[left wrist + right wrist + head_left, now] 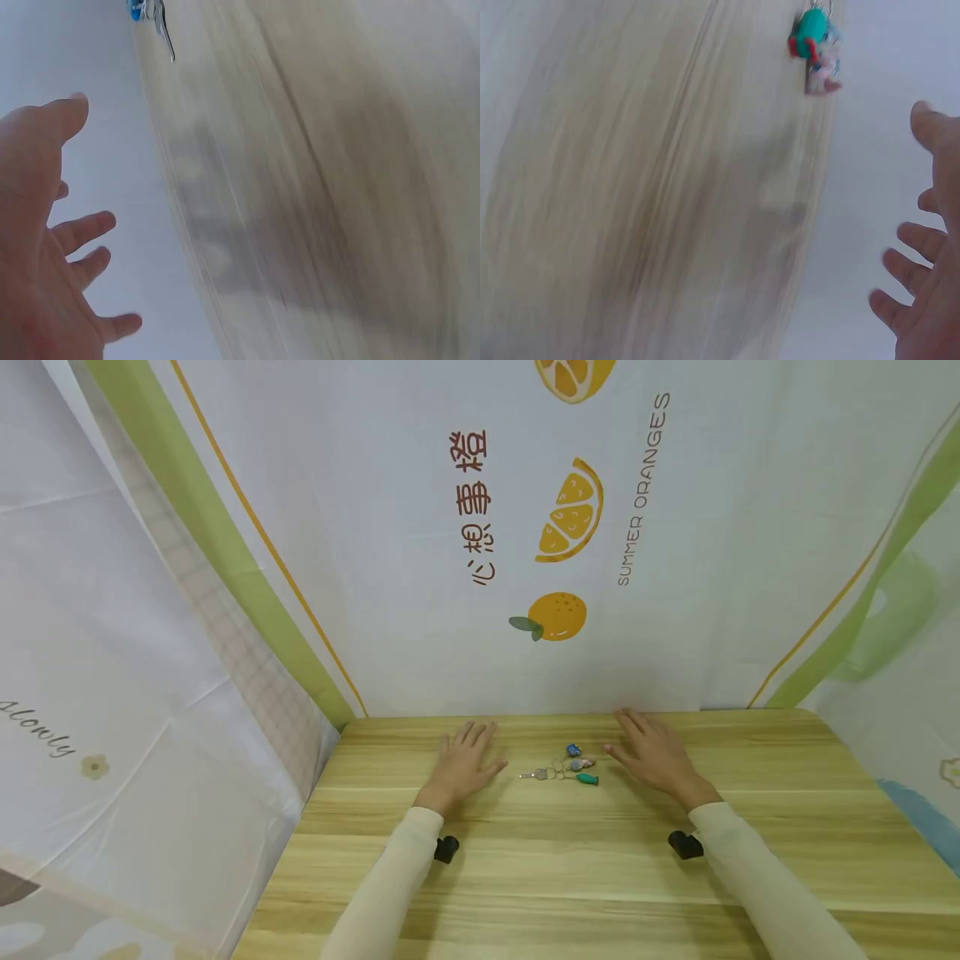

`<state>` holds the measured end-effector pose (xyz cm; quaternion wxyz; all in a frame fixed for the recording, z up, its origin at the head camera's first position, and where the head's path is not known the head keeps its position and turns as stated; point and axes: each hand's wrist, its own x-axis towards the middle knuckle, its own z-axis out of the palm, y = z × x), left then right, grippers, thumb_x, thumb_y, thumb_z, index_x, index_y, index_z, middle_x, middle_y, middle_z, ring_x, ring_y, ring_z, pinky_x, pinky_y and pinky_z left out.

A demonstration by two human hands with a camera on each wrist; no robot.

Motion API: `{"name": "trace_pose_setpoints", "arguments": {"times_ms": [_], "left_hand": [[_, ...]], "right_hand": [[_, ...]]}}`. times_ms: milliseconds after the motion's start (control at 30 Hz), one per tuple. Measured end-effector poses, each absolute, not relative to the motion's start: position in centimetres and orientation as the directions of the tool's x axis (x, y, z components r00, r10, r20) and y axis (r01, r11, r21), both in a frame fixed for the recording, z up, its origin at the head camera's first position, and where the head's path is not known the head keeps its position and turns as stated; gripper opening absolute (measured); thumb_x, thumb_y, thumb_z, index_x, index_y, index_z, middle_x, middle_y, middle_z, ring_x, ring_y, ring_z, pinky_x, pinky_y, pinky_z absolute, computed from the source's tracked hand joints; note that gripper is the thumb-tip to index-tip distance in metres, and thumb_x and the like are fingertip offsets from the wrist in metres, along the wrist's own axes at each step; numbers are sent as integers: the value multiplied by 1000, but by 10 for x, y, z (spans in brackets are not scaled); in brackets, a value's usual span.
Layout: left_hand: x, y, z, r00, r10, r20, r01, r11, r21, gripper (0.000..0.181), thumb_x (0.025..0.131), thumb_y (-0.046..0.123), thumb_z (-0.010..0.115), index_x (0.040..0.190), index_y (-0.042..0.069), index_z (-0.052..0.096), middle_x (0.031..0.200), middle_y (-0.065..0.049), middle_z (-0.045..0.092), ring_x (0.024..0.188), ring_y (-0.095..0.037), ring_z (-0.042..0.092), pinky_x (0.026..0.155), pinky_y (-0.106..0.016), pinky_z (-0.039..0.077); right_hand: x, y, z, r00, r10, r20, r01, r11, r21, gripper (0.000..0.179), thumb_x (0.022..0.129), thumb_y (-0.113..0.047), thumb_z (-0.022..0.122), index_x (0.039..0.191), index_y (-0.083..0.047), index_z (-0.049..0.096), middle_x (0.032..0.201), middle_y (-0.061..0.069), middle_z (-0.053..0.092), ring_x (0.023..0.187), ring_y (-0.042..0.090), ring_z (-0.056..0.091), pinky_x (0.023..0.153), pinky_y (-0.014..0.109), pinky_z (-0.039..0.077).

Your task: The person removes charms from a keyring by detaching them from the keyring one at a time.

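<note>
A bunch of keyrings lies on the wooden table between my hands. It has a silver key (536, 774) pointing left, a green charm (587, 779), a pinkish-grey figure charm (581, 764) and a small blue charm (573, 749). My left hand (459, 770), fingers spread, is held to the left of the key and holds nothing. On the other side, my right hand (660, 762) is spread beside the charms, also holding nothing. In the right wrist view the green charm (811, 27) shows red at its end and overlaps the figure charm (824, 75).
The light wooden table (555, 877) ends at a white cloth (405, 568) printed with oranges, which hangs behind it. More printed cloth (150, 718) hangs along the left side. Black wrist devices (447, 849) sit beneath the pale sleeves (386, 885).
</note>
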<state>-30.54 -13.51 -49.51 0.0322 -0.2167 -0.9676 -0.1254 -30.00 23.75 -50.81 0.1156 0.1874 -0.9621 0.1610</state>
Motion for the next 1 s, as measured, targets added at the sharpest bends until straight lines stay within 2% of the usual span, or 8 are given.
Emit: {"name": "trace_pose_setpoints", "arguments": {"times_ms": [100,200,400,567,767,867,1000], "left_hand": [[-302,-129,-495,-887,441,134,461,852,247,66,110,45,57,164,10,40,163,-18,48,155,-41,41,123,-71,32],[-299,-120,-495,-867,471,164,498,830,251,57,110,39,59,156,6,51,155,-17,58,146,-38,53,121,-62,41],[-294,-100,-503,-796,534,284,597,771,221,40,108,29,64,141,4,67,131,-10,75,120,-25,72,107,-44,57],[-292,-83,-509,-772,545,327,625,745,233,26,107,20,66,127,6,75,123,-6,79,114,-21,74,103,-40,59],[-294,-68,-513,-785,529,321,609,753,249,20,107,15,65,119,8,79,117,-4,79,110,-20,74,99,-37,60],[-297,-62,-515,-794,526,304,599,763,243,21,108,15,63,118,8,79,115,-3,79,108,-19,75,95,-34,61],[-299,-54,-516,-812,515,274,575,786,229,21,108,14,62,117,9,80,114,-3,79,108,-19,74,96,-32,61]], "right_hand": [[-299,227,-505,-888,-332,317,-422,864,-276,64,107,-32,66,156,3,47,156,28,51,142,51,51,116,68,42],[-296,215,-502,-889,-334,314,-429,847,-314,55,105,-28,68,150,1,55,149,25,60,136,49,57,110,66,49],[-290,196,-503,-899,-326,291,-429,790,-438,37,105,-23,68,137,-3,68,136,18,70,117,40,70,94,58,59],[-289,186,-509,-886,-337,319,-455,768,-451,25,104,-19,71,124,-4,76,123,14,75,99,28,72,83,48,62],[-293,175,-513,-860,-355,365,-492,767,-412,14,100,-14,75,111,-6,81,111,10,77,89,21,69,75,40,60],[-297,168,-515,-849,-370,378,-505,778,-373,13,100,-12,75,109,-7,81,109,9,78,92,24,70,77,42,61],[-304,159,-519,-842,-380,382,-506,802,-317,12,98,-11,76,107,-7,82,109,10,79,101,32,71,87,49,61]]}}
